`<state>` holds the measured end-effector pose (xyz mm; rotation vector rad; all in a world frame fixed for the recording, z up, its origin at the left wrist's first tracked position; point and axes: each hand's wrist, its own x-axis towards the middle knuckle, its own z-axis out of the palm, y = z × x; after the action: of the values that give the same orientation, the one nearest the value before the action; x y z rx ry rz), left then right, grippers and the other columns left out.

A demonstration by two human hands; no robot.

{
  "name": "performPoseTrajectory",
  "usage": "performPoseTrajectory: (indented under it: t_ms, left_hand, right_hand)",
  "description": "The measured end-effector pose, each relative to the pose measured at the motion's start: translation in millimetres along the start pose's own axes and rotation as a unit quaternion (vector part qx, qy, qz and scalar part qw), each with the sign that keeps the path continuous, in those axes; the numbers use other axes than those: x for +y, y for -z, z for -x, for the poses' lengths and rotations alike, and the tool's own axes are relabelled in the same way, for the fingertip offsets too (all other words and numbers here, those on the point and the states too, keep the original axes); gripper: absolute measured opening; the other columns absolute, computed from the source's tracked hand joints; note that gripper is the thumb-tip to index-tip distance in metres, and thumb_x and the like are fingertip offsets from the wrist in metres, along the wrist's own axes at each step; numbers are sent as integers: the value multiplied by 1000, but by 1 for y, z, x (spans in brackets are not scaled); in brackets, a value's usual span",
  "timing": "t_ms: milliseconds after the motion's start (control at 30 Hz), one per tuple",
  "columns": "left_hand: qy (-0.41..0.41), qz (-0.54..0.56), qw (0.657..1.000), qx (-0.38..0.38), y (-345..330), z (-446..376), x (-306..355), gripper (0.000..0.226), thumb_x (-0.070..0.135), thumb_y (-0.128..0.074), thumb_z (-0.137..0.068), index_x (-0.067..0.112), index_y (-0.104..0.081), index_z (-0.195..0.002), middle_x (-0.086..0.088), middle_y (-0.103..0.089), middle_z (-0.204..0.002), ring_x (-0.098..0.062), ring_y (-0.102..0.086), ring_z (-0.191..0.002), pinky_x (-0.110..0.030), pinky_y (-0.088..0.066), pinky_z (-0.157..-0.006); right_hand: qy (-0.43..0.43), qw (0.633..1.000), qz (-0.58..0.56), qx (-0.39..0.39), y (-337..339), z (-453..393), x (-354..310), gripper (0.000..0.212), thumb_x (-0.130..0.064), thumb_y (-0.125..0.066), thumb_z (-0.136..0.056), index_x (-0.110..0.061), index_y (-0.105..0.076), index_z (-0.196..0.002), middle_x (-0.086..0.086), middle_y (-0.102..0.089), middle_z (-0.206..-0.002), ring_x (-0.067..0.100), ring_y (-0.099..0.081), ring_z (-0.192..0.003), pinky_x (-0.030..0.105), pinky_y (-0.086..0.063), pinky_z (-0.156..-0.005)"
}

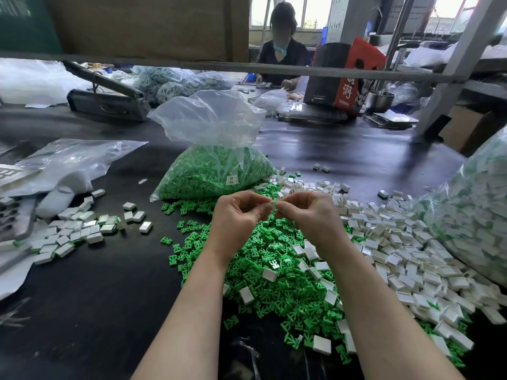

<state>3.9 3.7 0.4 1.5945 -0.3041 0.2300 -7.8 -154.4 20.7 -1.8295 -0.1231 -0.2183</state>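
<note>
Black workshop desk (96,297) seen from above, strewn with small plastic parts. Near the middle of the view, just above the desk, the left hand (236,215) and right hand (310,215) meet fingertip to fingertip, fingers curled, together pinching a small white plastic piece (273,204). Beneath the hands lies a loose heap of green branched plastic clips (274,272), merging on the right into a spread of white rectangular plastic caps (397,242). Behind the hands stands an open clear plastic bag (208,127), its lower half packed with more green clips. At the right edge bulges a second large clear bag (472,215) filled with white caps. A smaller cluster of white caps (79,231) sits to the left. Across the desk, another person (282,50) is seated.
</note>
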Motion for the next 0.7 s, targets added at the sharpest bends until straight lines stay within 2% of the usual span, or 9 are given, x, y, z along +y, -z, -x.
performPoseTrajectory:
  t_ms: [133,300,533,700]
  left_hand:
    - [-4,-6,1000,-4,0,1,1,10,3,-74,-82,13,-76,-82,-8,-73,-72,-15,-67,-67,-27,-58,-70]
    - [-5,-6,1000,-12,1,2,3,9,1,-73,-82,9,-75,-83,-2,-73,-70,-10,-67,-66,-20,-53,-67]
    - [-17,-19,1000,-10,1,1,4,18,-2,-72,-82,16,-75,-79,-1,-73,-71,-11,-69,-69,-20,-54,-68]
    - [-18,-23,999,-19,1,2,4,17,-3,-72,-82,14,-74,-80,1,-73,-72,-10,-69,-71,-19,-53,-69]
  right_hand:
    - [0,1000,-1,-11,2,1,0,7,-8,-72,-85,-11,-71,-79,4,-73,-70,-2,-59,-52,9,-41,-50]
    - [7,1000,19,-16,2,0,-1,9,-9,-74,-85,-14,-71,-77,4,-73,-70,1,-61,-55,13,-43,-54]
    - [30,998,51,-7,1,0,-1,10,-10,-75,-84,-17,-72,-76,2,-74,-70,24,-70,-69,34,-55,-67]
    - [35,998,59,-13,3,0,-1,13,-9,-74,-84,-18,-71,-76,2,-74,-71,22,-70,-69,37,-56,-71]
